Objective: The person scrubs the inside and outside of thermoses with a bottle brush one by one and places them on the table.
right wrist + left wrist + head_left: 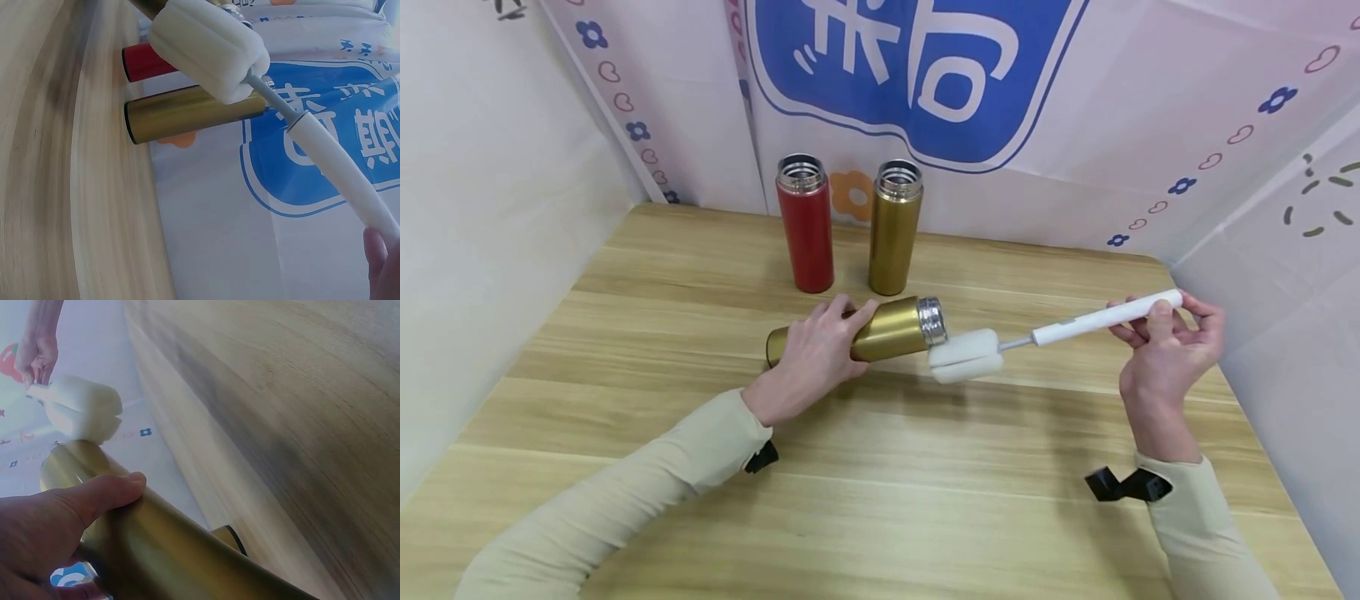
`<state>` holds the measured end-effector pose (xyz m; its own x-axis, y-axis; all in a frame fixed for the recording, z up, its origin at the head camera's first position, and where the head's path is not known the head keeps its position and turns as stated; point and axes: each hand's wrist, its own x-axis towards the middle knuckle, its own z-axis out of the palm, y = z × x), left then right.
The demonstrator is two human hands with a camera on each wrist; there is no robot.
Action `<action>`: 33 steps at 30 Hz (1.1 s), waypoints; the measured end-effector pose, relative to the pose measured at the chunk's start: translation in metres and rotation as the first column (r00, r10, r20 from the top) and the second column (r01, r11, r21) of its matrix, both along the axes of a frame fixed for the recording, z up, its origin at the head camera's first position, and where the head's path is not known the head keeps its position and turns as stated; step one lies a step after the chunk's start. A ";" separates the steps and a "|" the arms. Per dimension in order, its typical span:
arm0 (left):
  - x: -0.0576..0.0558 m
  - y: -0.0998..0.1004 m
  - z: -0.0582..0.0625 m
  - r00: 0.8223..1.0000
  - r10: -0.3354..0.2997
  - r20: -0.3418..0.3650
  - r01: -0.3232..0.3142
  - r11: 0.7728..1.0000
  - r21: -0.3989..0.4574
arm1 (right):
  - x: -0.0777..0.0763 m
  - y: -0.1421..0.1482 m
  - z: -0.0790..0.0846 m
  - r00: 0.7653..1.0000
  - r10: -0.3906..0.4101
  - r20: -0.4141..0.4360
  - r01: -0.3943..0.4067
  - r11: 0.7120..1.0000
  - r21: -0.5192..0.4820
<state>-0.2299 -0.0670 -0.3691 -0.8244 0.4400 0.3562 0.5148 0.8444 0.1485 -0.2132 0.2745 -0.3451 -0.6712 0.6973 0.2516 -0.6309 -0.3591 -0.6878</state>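
Observation:
My left hand (823, 354) grips a gold flask (891, 329) round its body, holding it tilted nearly flat with its lidless steel mouth (932, 321) toward the right. In the left wrist view the thumb lies along the gold flask (156, 540). My right hand (1172, 354) pinches the white handle of a bottle brush (1090, 323) between thumb and fingers. Its white sponge head (966, 357) is right beside the flask's mouth, outside it; whether they touch I cannot tell. The right wrist view shows the brush's sponge (209, 50) and grey stem.
A red flask (807, 233) and a second gold flask (895, 237) stand upright without lids at the back of the wooden table (865, 508). Behind them hangs a printed cloth (1045, 200) with a blue emblem. Pale walls close both sides.

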 end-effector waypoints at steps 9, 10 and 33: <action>0.000 -0.001 0.003 0.996 0.018 0.089 -0.022 0.999 0.044 | 0.000 0.006 0.001 0.997 0.064 0.046 -0.057 0.988 -0.144; 0.000 -0.001 0.004 0.995 0.022 0.102 -0.027 0.998 0.048 | 0.000 0.006 0.001 0.995 0.076 0.057 -0.066 0.983 -0.172; -0.005 0.018 -0.001 0.566 -0.385 0.729 -0.330 0.705 0.628 | -0.019 -0.023 -0.016 0.922 0.218 0.322 -0.054 0.892 -0.449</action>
